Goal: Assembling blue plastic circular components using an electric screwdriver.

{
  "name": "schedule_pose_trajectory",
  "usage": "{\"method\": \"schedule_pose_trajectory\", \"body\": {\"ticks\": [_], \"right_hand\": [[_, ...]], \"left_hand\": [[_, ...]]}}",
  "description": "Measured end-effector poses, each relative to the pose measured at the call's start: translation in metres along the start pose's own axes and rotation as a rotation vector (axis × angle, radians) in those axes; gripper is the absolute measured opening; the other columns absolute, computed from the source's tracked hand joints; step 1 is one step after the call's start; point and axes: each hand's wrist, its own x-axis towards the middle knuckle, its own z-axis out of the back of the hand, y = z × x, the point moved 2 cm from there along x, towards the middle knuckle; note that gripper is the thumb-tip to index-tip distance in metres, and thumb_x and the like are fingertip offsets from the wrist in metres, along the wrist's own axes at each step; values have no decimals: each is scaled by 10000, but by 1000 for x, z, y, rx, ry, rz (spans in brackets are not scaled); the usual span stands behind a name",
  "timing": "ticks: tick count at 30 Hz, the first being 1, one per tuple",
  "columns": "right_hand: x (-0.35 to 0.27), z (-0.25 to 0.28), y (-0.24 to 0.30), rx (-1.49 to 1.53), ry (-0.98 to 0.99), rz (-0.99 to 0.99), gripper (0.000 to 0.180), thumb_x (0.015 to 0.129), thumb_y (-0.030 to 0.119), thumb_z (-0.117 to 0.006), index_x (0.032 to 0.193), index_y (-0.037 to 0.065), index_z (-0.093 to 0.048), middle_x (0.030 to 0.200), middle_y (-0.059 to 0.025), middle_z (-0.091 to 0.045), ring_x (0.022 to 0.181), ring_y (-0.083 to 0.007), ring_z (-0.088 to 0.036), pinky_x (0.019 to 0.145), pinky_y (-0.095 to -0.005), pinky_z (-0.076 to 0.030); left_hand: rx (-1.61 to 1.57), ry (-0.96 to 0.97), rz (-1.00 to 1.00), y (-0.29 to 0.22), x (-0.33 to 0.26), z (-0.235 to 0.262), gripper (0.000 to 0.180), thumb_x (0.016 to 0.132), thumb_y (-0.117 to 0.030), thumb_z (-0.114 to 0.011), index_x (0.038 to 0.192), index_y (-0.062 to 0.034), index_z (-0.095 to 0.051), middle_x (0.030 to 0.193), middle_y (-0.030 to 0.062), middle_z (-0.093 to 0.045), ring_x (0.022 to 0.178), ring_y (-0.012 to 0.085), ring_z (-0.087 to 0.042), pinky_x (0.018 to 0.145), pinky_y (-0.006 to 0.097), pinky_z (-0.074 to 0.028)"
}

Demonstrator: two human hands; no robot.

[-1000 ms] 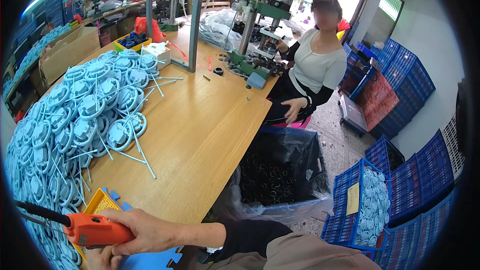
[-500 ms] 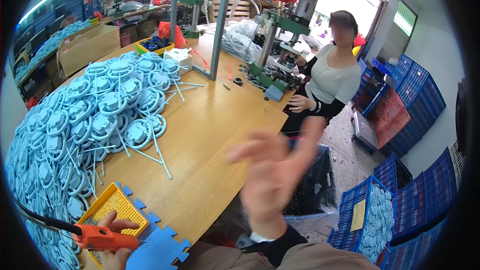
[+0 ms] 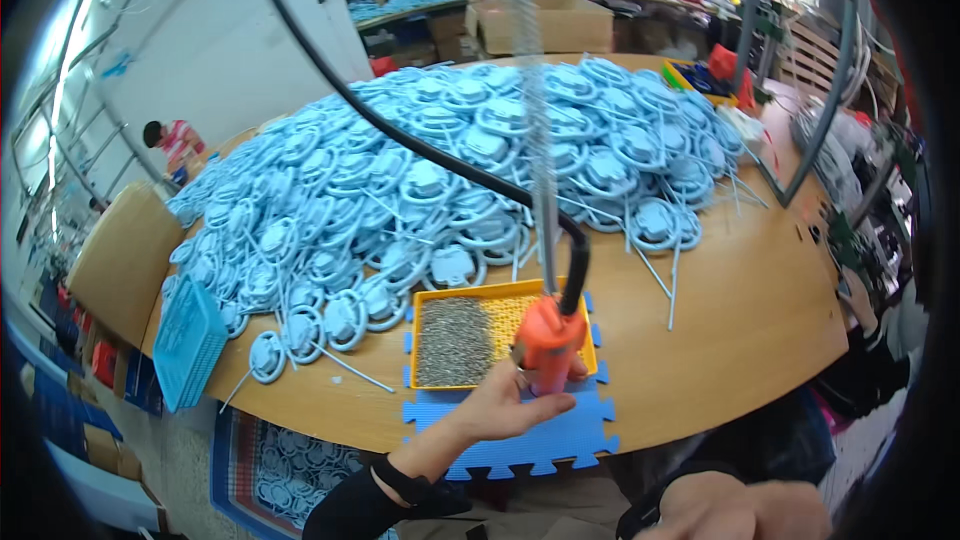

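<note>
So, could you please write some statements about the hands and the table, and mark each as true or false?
1. The left hand holds the orange-red tool. True.
2. The right hand also touches this tool. False: it is apart, near the picture's lower edge.
3. A black cable runs to the tool. True.
4. The small metal pieces lie in the right half of the yellow tray. False: they lie in its left half.
5. The light-blue parts are piled beyond the tray. True.

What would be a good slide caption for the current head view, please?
The left hand grips an orange tool near a yellow tray of small metallic pieces, with light-blue parts heaped behind.
</note>
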Motion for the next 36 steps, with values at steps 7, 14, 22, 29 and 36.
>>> {"method": "schedule_pose_trajectory", "body": {"ticks": [7, 14, 22, 29, 36], "right_hand": [[-12, -2, -13, 274, 115, 72, 247, 935, 259, -553, 816, 73, -662, 880, -88, -658, 810, -240, -612, 778, -417, -484], [-46, -26, 69, 139, 135, 86, 370, 968, 326, -509, 760, 48, -638, 827, -96, -660, 746, -226, -614, 765, -405, -488], [-96, -29, 105, -48, -11, 164, 597, 939, 541, -491, 615, 42, -537, 603, -60, -519, 554, -212, -532, 597, -382, -453], [-82, -30, 75, -670, 32, 109, 568, 897, 528, -568, 571, 67, -506, 577, -48, -495, 596, -221, -552, 643, -367, -484], [-76, 6, 98, -630, 81, 103, 588, 879, 566, -560, 629, 34, -540, 576, -66, -512, 514, -225, -530, 605, -398, -477]], "left_hand": [[13, -157, 62, -12, -33, 17, 618, 842, -141, -681, 1354, 13, -371, 1153, 97, -588, 1173, 238, -521, 1091, 429, -293], [-29, -182, -12, 12, -22, 2, 701, 836, -114, -653, 1409, 19, -272, 1092, 166, -609, 1044, 266, -600, 959, 386, -418], [40, -146, -72, 12, -22, -5, 750, 883, -367, -660, 1400, 40, -302, 1141, 138, -580, 1000, 195, -565, 848, 289, -453], [92, -184, -89, 11, -18, -7, 560, 929, -323, -573, 1331, 38, -428, 1130, 144, -592, 988, 231, -578, 861, 348, -459], [17, -253, -100, 11, -9, -13, 844, 850, -414, -687, 1394, 57, -246, 1004, 146, -606, 941, 228, -619, 882, 380, -487]]}}
